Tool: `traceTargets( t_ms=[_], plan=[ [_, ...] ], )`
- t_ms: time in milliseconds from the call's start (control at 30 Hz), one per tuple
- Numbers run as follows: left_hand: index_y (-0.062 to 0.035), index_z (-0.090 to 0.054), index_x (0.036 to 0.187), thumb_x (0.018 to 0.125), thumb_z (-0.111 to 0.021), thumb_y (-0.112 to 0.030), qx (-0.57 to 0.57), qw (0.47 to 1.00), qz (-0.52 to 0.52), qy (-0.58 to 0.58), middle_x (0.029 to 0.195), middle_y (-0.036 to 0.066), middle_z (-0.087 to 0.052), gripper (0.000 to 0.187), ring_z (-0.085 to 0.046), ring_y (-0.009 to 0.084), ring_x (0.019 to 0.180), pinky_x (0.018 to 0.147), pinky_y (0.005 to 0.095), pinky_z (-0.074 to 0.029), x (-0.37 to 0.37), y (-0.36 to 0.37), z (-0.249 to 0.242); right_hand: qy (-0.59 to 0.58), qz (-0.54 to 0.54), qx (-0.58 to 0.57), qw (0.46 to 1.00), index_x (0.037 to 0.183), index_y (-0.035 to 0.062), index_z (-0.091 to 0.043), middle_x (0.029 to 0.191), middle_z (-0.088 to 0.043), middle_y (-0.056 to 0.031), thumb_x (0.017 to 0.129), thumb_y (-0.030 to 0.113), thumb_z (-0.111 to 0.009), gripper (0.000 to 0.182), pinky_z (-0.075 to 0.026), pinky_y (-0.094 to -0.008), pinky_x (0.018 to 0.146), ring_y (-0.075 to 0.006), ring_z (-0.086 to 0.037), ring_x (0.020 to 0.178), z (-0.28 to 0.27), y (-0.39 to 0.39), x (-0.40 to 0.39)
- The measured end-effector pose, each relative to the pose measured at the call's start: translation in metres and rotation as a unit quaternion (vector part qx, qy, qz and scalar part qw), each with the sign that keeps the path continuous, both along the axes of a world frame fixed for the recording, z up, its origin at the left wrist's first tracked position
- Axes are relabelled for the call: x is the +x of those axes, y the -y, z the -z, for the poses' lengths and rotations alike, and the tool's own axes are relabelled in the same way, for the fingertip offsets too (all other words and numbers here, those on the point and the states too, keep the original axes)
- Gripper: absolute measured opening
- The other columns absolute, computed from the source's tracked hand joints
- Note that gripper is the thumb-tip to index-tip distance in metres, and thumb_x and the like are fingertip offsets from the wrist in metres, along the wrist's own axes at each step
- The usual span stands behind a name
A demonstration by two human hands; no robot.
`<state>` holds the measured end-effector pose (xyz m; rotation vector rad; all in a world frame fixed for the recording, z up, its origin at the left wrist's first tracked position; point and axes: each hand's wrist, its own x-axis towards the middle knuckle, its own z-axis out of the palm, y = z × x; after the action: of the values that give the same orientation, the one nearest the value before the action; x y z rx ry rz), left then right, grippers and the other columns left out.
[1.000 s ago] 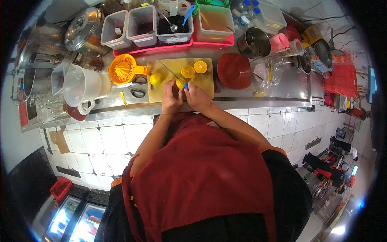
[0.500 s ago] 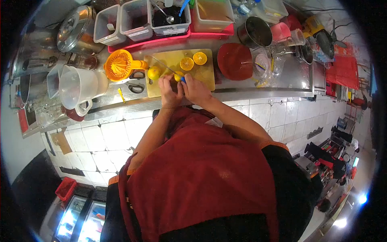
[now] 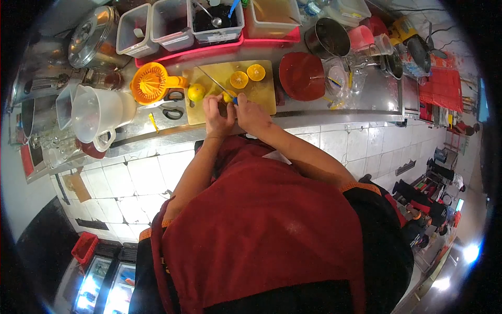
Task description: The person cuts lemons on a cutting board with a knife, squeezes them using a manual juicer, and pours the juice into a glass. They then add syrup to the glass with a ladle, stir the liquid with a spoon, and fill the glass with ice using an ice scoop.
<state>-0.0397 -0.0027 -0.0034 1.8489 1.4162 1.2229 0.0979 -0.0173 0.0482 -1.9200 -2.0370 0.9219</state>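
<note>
My right hand is closed around the blue handle of a knife, whose blade points away and to the left. Under that blade, at the near part of the yellow cutting board, sits an orange. Fingers of my left hand grip the orange from its left and near side, hiding part of it. A whole greenish-yellow orange lies just left of my left fingertips. Farther back on the board, two orange halves, one beside the other, rest cut face up.
Left of the board are an orange citrus juicer, scissors and a translucent pitcher. A red square bowl stands to the right. Plastic tubs line the back. People are in the far right background.
The view has shifted slightly, so the counter sits a little farther left and up. The knife blade points a little more steeply away. Both hands keep their holds.
</note>
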Motion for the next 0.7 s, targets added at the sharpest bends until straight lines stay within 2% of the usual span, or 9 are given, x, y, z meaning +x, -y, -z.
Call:
traceTargets(
  t_ms=[100,167,300,367,500,567,633,700],
  plan=[
    [0.0040,-0.052,0.105,0.075,-0.066,-0.005,-0.009,1.000,0.015,0.014,0.098,0.021,-0.050,0.034,-0.052,0.0383,0.093,0.082,0.0435,-0.045,-0.001,0.000,-0.001,0.000,-0.005,0.005,1.000,0.108,-0.0017,-0.040,0.084,-0.065,-0.0266,0.097,0.022,-0.040,0.026,-0.050,-0.0555,0.068,-0.0442,-0.064,0.077,0.000,0.005,0.005],
    [0.0038,-0.053,0.105,0.075,-0.066,-0.004,0.001,1.000,0.007,0.006,0.098,0.021,-0.050,0.033,-0.052,0.0383,0.093,0.082,0.0434,-0.045,-0.002,-0.002,0.001,0.008,-0.001,-0.032,0.999,0.110,-0.0035,-0.037,0.081,-0.062,-0.0303,0.096,0.023,-0.043,0.031,-0.047,-0.0577,0.065,-0.0481,-0.062,0.076,-0.007,0.012,0.009],
    [0.0030,-0.054,0.103,0.076,-0.066,-0.002,-0.010,1.000,0.008,0.015,0.098,0.021,-0.051,0.031,-0.052,0.0387,0.093,0.081,0.0432,-0.045,-0.004,-0.001,0.001,0.058,0.005,-0.091,0.994,0.112,-0.0037,-0.037,0.081,-0.062,-0.0316,0.097,0.026,-0.043,0.034,-0.047,-0.0581,0.067,-0.0486,-0.062,0.077,-0.020,0.039,0.023],
    [0.0029,-0.055,0.103,0.076,-0.066,-0.003,0.008,1.000,0.005,0.006,0.098,0.021,-0.052,0.030,-0.052,0.0389,0.092,0.081,0.0429,-0.046,-0.003,-0.005,0.001,0.077,0.004,-0.149,0.986,0.115,-0.0048,-0.040,0.086,-0.064,-0.0304,0.098,0.025,-0.036,0.035,-0.050,-0.0560,0.073,-0.0467,-0.064,0.081,-0.029,0.043,0.023],
    [0.0023,-0.054,0.103,0.077,-0.066,-0.004,0.015,1.000,0.018,-0.018,0.096,0.021,-0.052,0.029,-0.052,0.0386,0.090,0.078,0.0426,-0.046,-0.007,-0.004,-0.002,0.060,0.009,-0.104,0.993,0.114,-0.0054,-0.041,0.083,-0.063,-0.0313,0.096,0.022,-0.036,0.033,-0.051,-0.0555,0.070,-0.0464,-0.064,0.078,-0.008,0.013,0.002],
    [0.0020,-0.054,0.103,0.077,-0.066,-0.004,0.004,1.000,0.014,0.012,0.096,0.021,-0.051,0.029,-0.052,0.0382,0.089,0.078,0.0425,-0.046,-0.007,-0.004,0.007,0.050,0.004,-0.080,0.996,0.113,-0.0051,-0.042,0.084,-0.063,-0.0317,0.094,0.019,-0.037,0.031,-0.051,-0.0551,0.072,-0.0463,-0.064,0.081,-0.001,-0.003,-0.007],
    [0.0017,-0.053,0.103,0.078,-0.066,-0.005,-0.009,0.999,0.017,0.038,0.096,0.020,-0.051,0.029,-0.052,0.0379,0.088,0.077,0.0424,-0.045,-0.008,-0.010,0.004,0.051,0.001,-0.072,0.996,0.111,-0.0035,-0.041,0.086,-0.063,-0.0311,0.095,0.021,-0.038,0.029,-0.049,-0.0565,0.072,-0.0475,-0.063,0.082,0.003,-0.001,0.000],
    [0.0012,-0.052,0.103,0.078,-0.066,-0.005,-0.008,1.000,0.017,0.007,0.096,0.020,-0.051,0.029,-0.052,0.0374,0.087,0.075,0.0420,-0.045,-0.008,-0.005,-0.003,0.050,0.002,-0.079,0.996,0.109,-0.0019,-0.041,0.088,-0.063,-0.0305,0.095,0.023,-0.040,0.028,-0.048,-0.0578,0.073,-0.0487,-0.062,0.084,0.002,0.020,0.010]
  ],
)
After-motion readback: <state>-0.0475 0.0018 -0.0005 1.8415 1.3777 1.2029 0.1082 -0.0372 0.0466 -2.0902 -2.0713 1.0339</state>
